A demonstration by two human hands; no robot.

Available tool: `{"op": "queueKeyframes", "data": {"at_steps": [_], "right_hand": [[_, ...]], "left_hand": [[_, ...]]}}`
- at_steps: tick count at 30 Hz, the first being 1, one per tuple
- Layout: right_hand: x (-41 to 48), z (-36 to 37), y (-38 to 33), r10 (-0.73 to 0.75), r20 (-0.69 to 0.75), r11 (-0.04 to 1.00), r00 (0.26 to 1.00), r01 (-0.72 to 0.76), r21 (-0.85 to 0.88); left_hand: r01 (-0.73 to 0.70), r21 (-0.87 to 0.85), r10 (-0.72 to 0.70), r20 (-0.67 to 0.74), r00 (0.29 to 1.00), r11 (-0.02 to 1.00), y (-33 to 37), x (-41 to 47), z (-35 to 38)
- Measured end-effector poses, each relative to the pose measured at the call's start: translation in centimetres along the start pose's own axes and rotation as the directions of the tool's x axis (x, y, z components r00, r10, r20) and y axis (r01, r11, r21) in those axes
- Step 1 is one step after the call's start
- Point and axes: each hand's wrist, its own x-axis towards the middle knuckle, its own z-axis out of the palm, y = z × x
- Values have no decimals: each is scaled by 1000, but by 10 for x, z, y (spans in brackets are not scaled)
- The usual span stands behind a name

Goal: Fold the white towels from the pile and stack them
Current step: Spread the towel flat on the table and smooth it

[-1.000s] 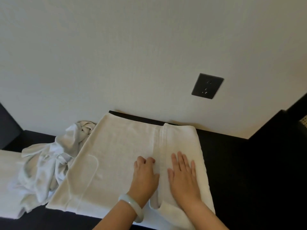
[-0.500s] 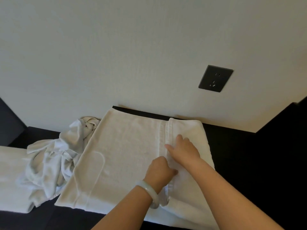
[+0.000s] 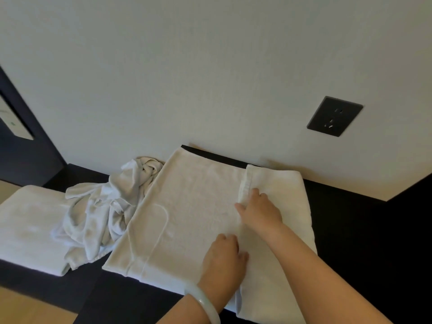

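Pinching the towel's (image 3: 198, 206) folded-over hem (image 3: 246, 181) on the counter (image 3: 350, 218) with the right hand (image 3: 259, 209), seemingly squaring the flap, while bracing the same edge nearer with the left hand (image 3: 224, 256), fingers curled, hold unclear, pile (image 3: 100, 206) waiting just left.

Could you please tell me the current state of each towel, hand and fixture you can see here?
Spread towel, lying flat on the dark counter, right part folded over.
Crumpled towels, unfolded, heaped left of it.
Folded towel, lying flat at far left, heap partly on it.
Right hand, gripping the flap's hem.
Left hand, fingers curled on the flap's nearer edge.
Wall socket, nothing plugged in.
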Motion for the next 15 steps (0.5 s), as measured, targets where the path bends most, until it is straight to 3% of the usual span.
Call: {"op": "queueKeyframes", "data": {"at_steps": [3,5,8,10,13,15], "right_hand": [[15,0,-9,64,-9,988,998,-65,-137],[24,-3,-13,97,-12,984,995,-97,-150],[31,-17,-5,123,-20,992,992,-124,-32],[28,-32,12,176,-47,979,983,-170,117],[17,-63,47,302,-285,933,909,-222,282],[14,-83,56,341,-465,934,817,-240,263]], "left_hand": [[-35,-5,35,-86,996,999,7,-6,7],[32,-84,-35,-46,998,996,11,-5,7],[151,-130,-130,160,978,980,15,0,5],[100,-79,-81,221,972,992,21,-1,5],[-5,-309,78,223,972,951,41,-3,10],[48,-570,141,284,948,820,53,-5,11]]}}
